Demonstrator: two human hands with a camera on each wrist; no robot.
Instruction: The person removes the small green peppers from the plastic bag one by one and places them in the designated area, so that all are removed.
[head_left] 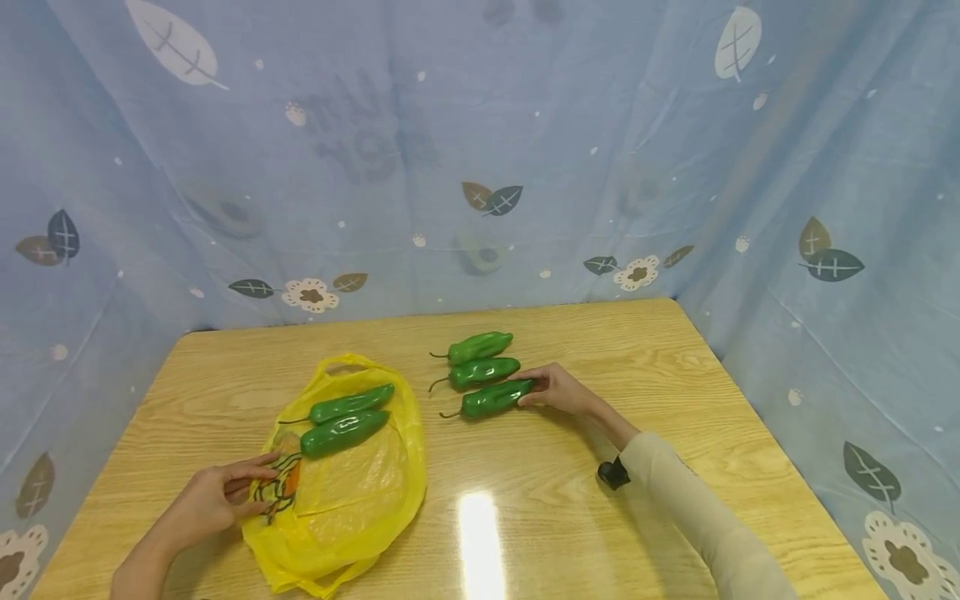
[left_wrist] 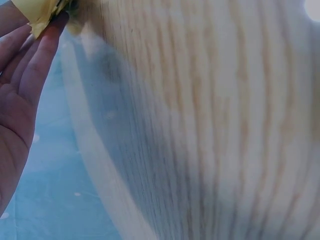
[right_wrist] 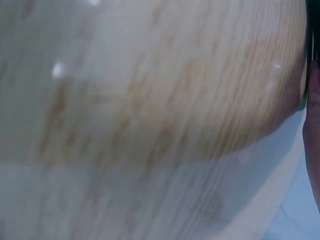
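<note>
In the head view, my right hand grips the tip end of a long green pepper, the nearest of three lying in a column mid-table. Just beyond it lie a second green pepper and a lighter green one. To the left, a yellow plastic bag is spread flat, with two more green peppers on its far part. My left hand pinches the bag's left edge by a printed patch; the left wrist view shows yellow plastic between the fingers. Only a sliver of my right hand enters the right wrist view.
A small black object is by the right sleeve. The wooden table carries a bright light reflection near its front. A blue patterned curtain hangs behind the table and along both sides.
</note>
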